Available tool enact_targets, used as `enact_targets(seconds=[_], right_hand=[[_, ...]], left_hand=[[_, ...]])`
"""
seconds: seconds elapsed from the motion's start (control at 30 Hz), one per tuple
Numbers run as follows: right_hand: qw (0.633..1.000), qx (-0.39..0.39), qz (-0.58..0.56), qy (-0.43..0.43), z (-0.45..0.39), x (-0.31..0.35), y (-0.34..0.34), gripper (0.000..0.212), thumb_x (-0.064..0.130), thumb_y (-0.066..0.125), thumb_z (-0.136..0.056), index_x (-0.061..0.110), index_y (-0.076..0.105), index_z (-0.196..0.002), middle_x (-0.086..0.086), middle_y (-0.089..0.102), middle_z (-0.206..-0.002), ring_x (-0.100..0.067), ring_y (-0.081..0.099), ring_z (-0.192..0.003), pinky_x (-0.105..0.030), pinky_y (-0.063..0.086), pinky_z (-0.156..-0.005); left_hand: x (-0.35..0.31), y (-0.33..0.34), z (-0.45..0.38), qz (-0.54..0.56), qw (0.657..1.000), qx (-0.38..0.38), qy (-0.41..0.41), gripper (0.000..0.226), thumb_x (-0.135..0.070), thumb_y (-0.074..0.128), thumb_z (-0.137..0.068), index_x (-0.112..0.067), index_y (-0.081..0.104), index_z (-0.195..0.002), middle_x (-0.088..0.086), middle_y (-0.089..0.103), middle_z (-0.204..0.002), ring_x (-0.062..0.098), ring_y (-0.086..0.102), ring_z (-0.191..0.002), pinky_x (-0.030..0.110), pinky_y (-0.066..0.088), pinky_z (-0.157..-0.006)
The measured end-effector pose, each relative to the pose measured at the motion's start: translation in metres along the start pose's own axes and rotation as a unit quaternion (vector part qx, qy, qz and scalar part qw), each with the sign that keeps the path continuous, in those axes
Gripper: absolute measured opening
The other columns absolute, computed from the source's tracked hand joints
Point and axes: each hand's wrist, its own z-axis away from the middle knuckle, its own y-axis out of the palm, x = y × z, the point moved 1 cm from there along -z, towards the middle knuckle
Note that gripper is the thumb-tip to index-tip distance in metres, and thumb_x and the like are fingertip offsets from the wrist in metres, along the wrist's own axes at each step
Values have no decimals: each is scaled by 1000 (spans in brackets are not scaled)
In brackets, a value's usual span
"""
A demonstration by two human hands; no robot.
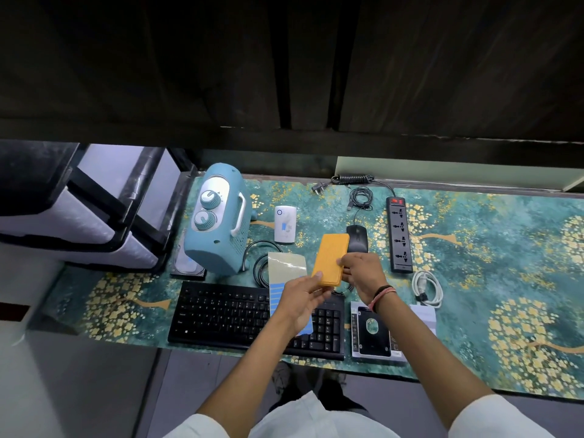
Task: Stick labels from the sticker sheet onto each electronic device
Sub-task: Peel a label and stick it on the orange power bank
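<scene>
**Orange device held over the keyboard, sticker sheet beneath the left hand**

Above the patterned green table cover [474,279], both hands met on an orange rectangular device [330,259], held tilted in the air between the keyboard [227,314] and the black mouse [357,237]. The left hand [300,300] had its fingers curled around the device's near end, thumb on its top face. The right hand [363,273] pinched the device's right edge with bent fingers; a banded bracelet sat on that wrist. The sticker sheet [286,279], its upper part bare backing and its lower part carrying blue labels, lay partly under the left hand and over the keyboard's upper right area; whether the left hand also held it could not be told.

Farther back stood a teal heater with two dials [218,222], a small white device [285,227] beside it, and a black power strip [399,235] to the right. A coiled white cable [426,287] lay near the strip, and a boxed black bracket [374,333] sat just right of the keyboard.
</scene>
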Motion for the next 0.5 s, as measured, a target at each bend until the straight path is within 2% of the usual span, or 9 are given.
enact_targets(seconds=[0.1, 0.17, 0.27, 0.33, 0.43, 0.5], right_hand=[[999, 11, -32, 17, 3, -2, 0, 4, -5, 59, -92, -5, 62, -91, -21, 69, -92, -35, 71, -84, -41, 63, -69], [999, -2, -29, 18, 7, -2, -1, 10, -1, 56, -95, 0, 64, -89, -15, 71, -84, -28, 70, -76, -34, 60, -65], [999, -22, -22, 20, 14, -7, -7, 24, 5, 54, -96, 9, 58, -74, -5, 55, -64, -18, 53, -59, -29, 50, -57], [999, -20, -26, 26, 19, -13, -14, 21, 3, 53, -96, 11, 51, -76, -6, 43, -67, -17, 42, -58, -29, 41, -57], [999, -33, -11, 28, 26, -25, -27, 17, 2, 53, -94, 9, 54, -79, -9, 45, -70, -17, 44, -60, -29, 42, -59], [999, -42, -12, 30, 31, -32, -36, 16, 1, 52, -95, 8, 54, -81, -9, 46, -70, -17, 45, -58, -28, 42, -58]], left_hand=[[0, 4, -9, 45, 999, -22, -3, 31, -1, 62, -97, 19, 58, -121, 27, 65, -115, 31, 66, -92, 31, 62, -75], [-3, 10, -21, 37, 998, -51, 0, 25, 3, 61, -97, 19, 59, -115, 27, 63, -114, 32, 65, -91, 31, 63, -72], [-16, 24, -48, 13, 994, -112, 6, 20, 5, 63, -96, 16, 58, -112, 23, 61, -110, 29, 63, -83, 32, 63, -67], [-26, 34, -66, -1, 990, -138, 7, 19, 6, 64, -95, 13, 57, -111, 22, 61, -109, 25, 63, -75, 31, 62, -64], [-40, 46, -88, -15, 986, -166, -4, 19, 5, 65, -95, 8, 53, -109, 21, 61, -111, 22, 61, -68, 29, 58, -63], [-44, 48, -100, -16, 984, -179, -11, 29, 5, 65, -94, 9, 52, -119, 22, 61, -117, 23, 61, -68, 28, 58, -59]])
